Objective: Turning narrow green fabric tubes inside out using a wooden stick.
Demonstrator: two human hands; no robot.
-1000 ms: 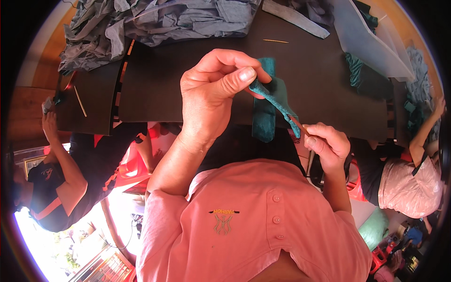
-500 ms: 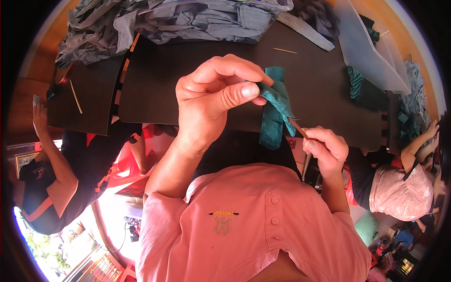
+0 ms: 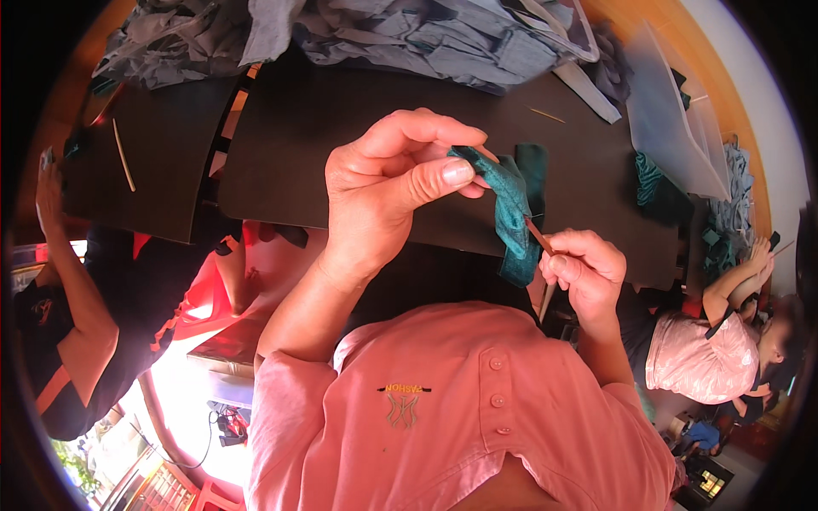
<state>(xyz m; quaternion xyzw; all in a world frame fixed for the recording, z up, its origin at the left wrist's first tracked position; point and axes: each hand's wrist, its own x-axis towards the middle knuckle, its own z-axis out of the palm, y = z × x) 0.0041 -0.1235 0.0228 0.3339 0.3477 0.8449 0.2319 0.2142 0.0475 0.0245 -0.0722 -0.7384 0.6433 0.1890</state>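
My left hand (image 3: 396,183) pinches one end of a dark teal fabric strip (image 3: 511,200) between thumb and fingers, above the near edge of the table. The strip is folded over itself and hangs down to the right. My right hand (image 3: 588,268), lower and to the right, is closed around a thin brown stick (image 3: 534,232). The stick's upper tip meets the cloth; whether it goes into a fold I cannot tell. Its paler lower end shows below my right fingers.
Grey fabric pieces (image 3: 183,47) are heaped along the far side of the dark table (image 3: 290,145). A translucent bin (image 3: 677,119) and folded teal cloth (image 3: 660,192) lie at right. Loose sticks rest on the table. People work on both sides, one with an arm (image 3: 77,264) at left.
The held end of the teal strip now reaches further left past my thumb, and the strip looks wider. Both hands stay nearly in place; the surroundings shift as the view turns.
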